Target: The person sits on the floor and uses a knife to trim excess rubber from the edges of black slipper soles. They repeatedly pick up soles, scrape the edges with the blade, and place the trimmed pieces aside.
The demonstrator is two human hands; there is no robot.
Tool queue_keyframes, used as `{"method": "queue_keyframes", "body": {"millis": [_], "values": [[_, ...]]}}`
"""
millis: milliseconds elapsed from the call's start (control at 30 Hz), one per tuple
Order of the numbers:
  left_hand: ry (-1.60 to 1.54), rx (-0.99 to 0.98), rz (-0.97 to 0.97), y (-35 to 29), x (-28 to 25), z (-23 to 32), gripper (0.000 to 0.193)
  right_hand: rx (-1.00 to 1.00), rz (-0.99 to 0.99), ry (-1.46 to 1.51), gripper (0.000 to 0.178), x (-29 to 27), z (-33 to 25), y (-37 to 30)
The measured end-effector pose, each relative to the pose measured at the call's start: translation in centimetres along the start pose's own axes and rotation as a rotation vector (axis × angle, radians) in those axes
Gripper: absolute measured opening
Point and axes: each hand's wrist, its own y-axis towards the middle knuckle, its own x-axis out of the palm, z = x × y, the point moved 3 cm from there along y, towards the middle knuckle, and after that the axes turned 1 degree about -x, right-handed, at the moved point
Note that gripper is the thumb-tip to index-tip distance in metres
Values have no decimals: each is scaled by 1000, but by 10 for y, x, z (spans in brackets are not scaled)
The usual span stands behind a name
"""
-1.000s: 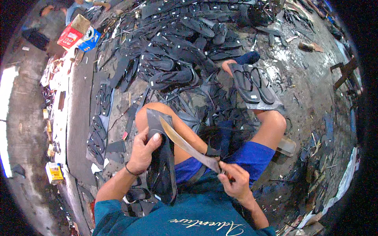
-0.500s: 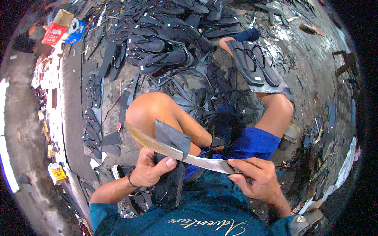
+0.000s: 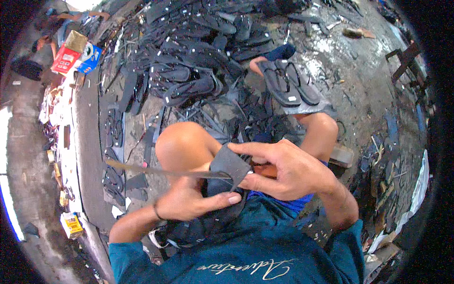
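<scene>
A black rubber sandal [image 3: 220, 210] lies low over my lap, with my left hand [image 3: 184, 201] closed around it and the thumb laid across. From its upper end stands a dark rubber flap [image 3: 229, 162]. My right hand [image 3: 288, 170] takes this flap between forefinger and thumb, the forefinger at its top corner. A long curved knife [image 3: 156, 169] lies across above my left hand, seen nearly edge-on, its right end against the flap. Whether any fingers also grip the knife is hidden.
Beyond my knees lies a large heap of black sandals [image 3: 189, 85] among rubber scraps. A sandal pair [image 3: 288, 85] rests on a grey sheet over my right shin. More sandals [image 3: 113, 175] line the left. Red and blue boxes [image 3: 67, 59] and a yellow box [image 3: 71, 225] stand farther left.
My right hand has moved left and up from the knife's right end to the rubber flap. The knife has turned flatter and edge-on. The sandal has shifted rightward with my left hand.
</scene>
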Motion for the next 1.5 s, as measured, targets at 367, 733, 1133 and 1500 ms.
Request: {"method": "queue_keyframes", "body": {"millis": [367, 733, 1133, 1500], "values": [[399, -383, 163, -20, 73, -146, 36, -78, 557, 700, 66, 69, 61, -30], [-1244, -65, 713, 47, 63, -45, 39, 120, 835, -262, 28, 122, 88, -142], [-846, -209, 913, -4, 78, -157, 43, 266, 516, -48, 30, 121, 74, -86], [-970, -296, 882, -2, 77, -125, 38, 301, 593, -144, 27, 126, 77, -114]]}}
